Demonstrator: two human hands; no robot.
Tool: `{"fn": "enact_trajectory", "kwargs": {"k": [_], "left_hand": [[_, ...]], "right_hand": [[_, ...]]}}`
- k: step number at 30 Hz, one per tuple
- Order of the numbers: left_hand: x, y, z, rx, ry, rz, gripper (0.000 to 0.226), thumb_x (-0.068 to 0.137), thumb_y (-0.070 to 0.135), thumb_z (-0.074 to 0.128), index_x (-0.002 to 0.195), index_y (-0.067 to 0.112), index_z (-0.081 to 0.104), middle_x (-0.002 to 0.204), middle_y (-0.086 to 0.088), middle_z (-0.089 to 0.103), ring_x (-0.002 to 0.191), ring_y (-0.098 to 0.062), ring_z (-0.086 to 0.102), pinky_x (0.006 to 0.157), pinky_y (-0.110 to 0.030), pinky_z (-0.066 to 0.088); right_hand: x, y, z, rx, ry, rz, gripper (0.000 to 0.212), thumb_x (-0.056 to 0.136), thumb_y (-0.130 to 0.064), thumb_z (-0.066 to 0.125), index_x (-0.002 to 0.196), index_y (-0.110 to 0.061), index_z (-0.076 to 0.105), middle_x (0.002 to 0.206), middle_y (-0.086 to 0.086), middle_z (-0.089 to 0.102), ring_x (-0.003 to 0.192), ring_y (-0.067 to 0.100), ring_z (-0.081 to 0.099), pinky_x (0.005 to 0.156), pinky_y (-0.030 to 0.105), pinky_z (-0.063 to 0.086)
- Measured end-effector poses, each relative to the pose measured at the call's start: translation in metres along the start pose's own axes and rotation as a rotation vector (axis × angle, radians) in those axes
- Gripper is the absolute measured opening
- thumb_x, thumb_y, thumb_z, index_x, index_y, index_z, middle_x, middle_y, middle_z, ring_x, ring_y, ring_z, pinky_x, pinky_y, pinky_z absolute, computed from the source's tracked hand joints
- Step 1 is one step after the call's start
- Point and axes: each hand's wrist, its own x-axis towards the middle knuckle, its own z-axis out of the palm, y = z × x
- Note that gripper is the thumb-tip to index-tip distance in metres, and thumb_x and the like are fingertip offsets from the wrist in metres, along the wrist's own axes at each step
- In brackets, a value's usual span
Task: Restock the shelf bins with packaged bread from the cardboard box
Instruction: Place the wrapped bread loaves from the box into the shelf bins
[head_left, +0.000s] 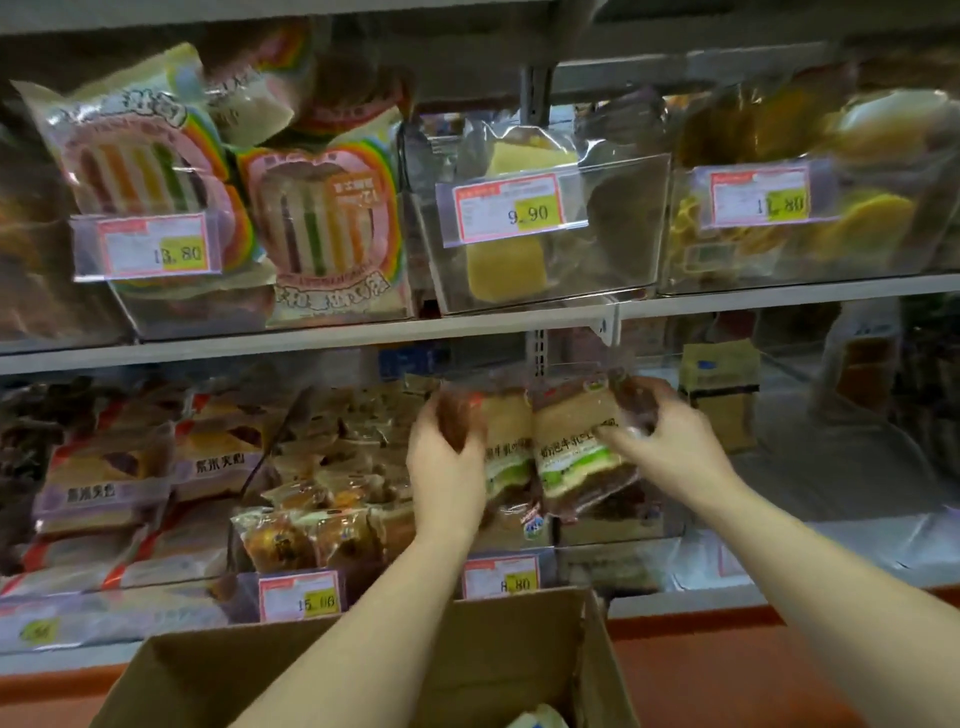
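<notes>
The upper shelf (311, 338) is carrying clear bins (623, 234) side by side, each wearing a price tag (511, 208). The lower shelf (675, 605) is bearing lower bins (618, 566) packed with wrapped bread (104, 488).

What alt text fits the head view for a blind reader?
A person's left hand and right hand each grip a clear-wrapped pack of sliced bread with green print, left pack and right pack side by side, at a clear plastic shelf bin. An open brown cardboard box sits below.
</notes>
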Motion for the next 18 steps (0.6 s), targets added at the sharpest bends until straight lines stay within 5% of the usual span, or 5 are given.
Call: {"fn": "enact_trajectory", "kwargs": {"k": [7,11,13,16,18], "left_hand": [[0.076,0.007,0.024,0.226,-0.091,-0.224,0.026,0.096,0.037,0.049,0.106,0.016,0.061,0.116,-0.009,0.065,0.093,-0.021,0.057,0.078,-0.027,0.038],[0.087,-0.005,0.016,0.434,-0.145,-0.12,0.046,0.099,0.031,0.047,0.142,0.018,0.038,0.132,-0.011,0.057,0.118,-0.03,0.055,0.092,-0.037,0.044],[0.087,-0.01,0.014,0.602,-0.204,-0.091,0.056,0.099,0.033,0.045,0.149,0.024,0.022,0.141,-0.012,0.047,0.124,-0.032,0.05,0.097,-0.042,0.044],[0.079,-0.012,0.013,0.797,-0.269,-0.035,0.074,0.096,0.038,0.05,0.153,0.024,0.006,0.158,-0.009,0.01,0.137,-0.034,0.034,0.102,-0.044,0.04],[0.072,-0.016,0.013,0.864,-0.365,0.067,0.077,0.091,0.047,0.055,0.152,0.027,0.011,0.158,-0.004,0.003,0.134,-0.033,0.037,0.1,-0.042,0.043]], "right_hand": [[0.03,0.011,0.004,-0.152,0.002,-0.047,0.053,0.084,-0.028,0.068,0.133,-0.024,0.048,0.123,0.008,0.059,0.111,0.029,0.057,0.087,0.037,0.05],[0.021,0.003,0.011,-0.537,0.178,-0.464,0.031,0.069,-0.01,0.078,0.096,-0.025,0.074,0.108,0.005,0.068,0.101,0.034,0.059,0.078,0.044,0.05],[0.011,-0.004,0.01,-0.622,0.097,-0.545,0.016,0.076,-0.028,0.073,0.092,-0.028,0.074,0.103,-0.002,0.07,0.103,0.028,0.06,0.083,0.043,0.048],[0.003,-0.001,0.004,-0.73,-0.158,-0.438,0.063,0.08,-0.07,0.042,0.128,-0.032,0.055,0.136,-0.008,0.053,0.132,0.02,0.04,0.103,0.046,0.037],[0.003,-0.001,-0.002,-0.851,-0.255,-0.439,0.076,0.079,-0.068,0.049,0.144,-0.032,0.032,0.152,-0.006,0.03,0.143,0.02,0.019,0.107,0.044,0.035]]}}
